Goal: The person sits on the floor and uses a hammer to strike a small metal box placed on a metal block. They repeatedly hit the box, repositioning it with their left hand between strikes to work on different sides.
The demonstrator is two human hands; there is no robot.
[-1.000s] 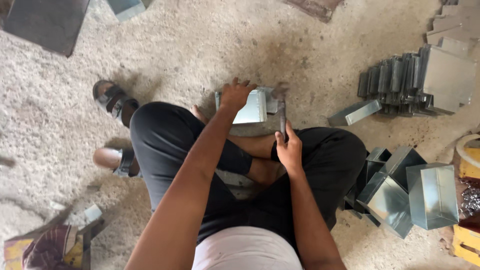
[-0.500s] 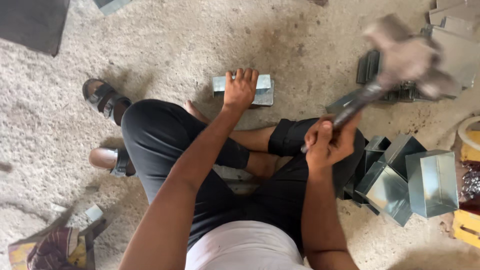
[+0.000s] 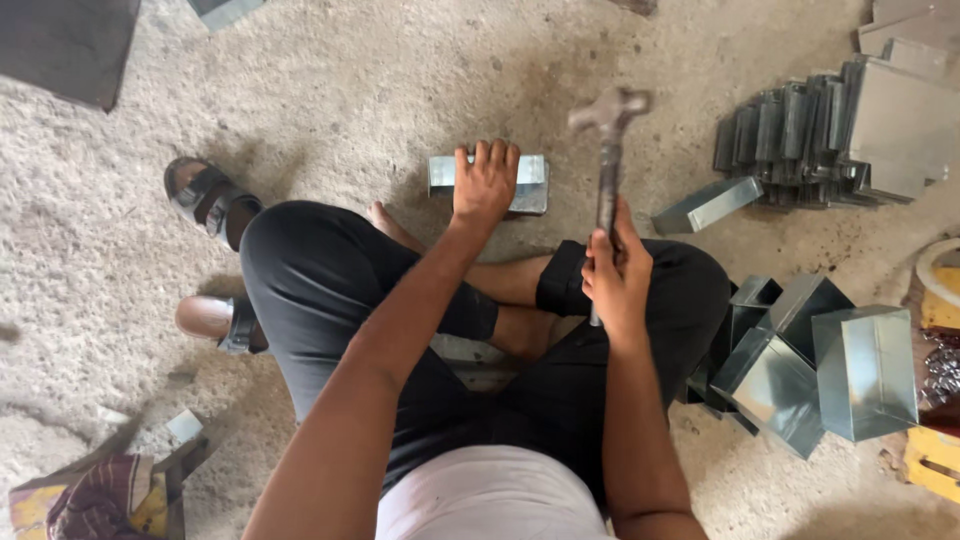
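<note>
Sheet-metal box piece [image 3: 528, 185] lies on the concrete floor [image 3: 330, 90] just ahead of the seated person's crossed legs, pinned under the left hand [image 3: 484, 186], whose fingers [image 3: 497, 155] spread flat across its top. Beside it the right hand [image 3: 617, 275] has its fingers wrapped tight around the handle of a hammer [image 3: 607, 160], the blurred head raised above the floor. Folded metal boxes [image 3: 820, 365] crowd the right knee, with a stack of bent strips [image 3: 790, 130] farther off.
</note>
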